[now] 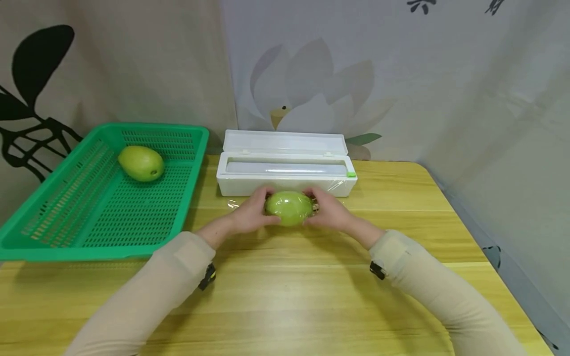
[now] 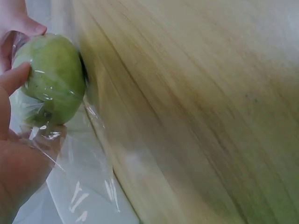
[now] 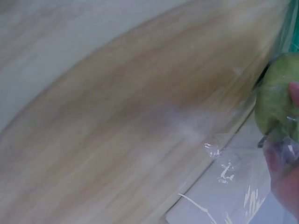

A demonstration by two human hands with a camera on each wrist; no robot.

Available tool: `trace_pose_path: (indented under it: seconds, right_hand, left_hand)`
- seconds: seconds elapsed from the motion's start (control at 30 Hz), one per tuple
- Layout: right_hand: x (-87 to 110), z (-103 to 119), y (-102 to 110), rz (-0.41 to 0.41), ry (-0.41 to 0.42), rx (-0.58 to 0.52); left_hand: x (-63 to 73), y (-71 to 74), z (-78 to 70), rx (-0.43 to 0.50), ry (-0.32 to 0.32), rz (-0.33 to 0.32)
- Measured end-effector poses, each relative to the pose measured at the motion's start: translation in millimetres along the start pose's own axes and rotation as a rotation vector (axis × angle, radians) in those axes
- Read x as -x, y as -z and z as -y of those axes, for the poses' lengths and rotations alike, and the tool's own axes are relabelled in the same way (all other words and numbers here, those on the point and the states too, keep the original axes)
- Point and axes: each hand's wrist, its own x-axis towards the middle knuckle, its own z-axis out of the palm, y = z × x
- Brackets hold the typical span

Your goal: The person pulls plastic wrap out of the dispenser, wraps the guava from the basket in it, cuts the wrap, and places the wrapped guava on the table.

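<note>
A smooth green oval fruit (image 1: 289, 208) is held over the wooden table, in front of the white film box. Shiny clear cling film (image 2: 79, 186) covers it and trails loose past its end. My left hand (image 1: 252, 211) grips the fruit's left end, thumb on the near side and fingers behind. From the other end my right hand (image 1: 328, 210) holds it the same way. A short stem (image 3: 263, 141) shows at the fruit's end in the right wrist view. The white cling film box (image 1: 285, 186) stands just behind both hands, its lid (image 1: 285, 143) tipped back over a roll inside.
On the left a green plastic basket (image 1: 189, 198) holds another yellow-green fruit (image 1: 141, 163). A bright green tab (image 1: 351, 174) sits at the box's right end. The wooden table (image 1: 285, 301) reaches back to a patterned cloth (image 1: 445, 99) that hangs behind it.
</note>
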Motion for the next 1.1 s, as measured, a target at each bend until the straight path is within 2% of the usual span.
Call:
trace_pose_path:
  seconds: [0.17,0.43,1.1]
  right_hand:
    - [-5.0,-1.6,3.3,0.021,-0.018,-0.023]
    - [-11.8,-3.5,8.4,0.058,-0.026,-0.036]
    - [-18.7,-9.7,10.3,0.092,-0.045,-0.116]
  left_hand:
    - [-1.5,0.8,2.4,0.027,-0.005,0.006]
    - [-3.5,1.6,5.7,-0.026,-0.036,-0.011]
    - [-8.0,4.0,10.2,0.030,-0.003,0.014]
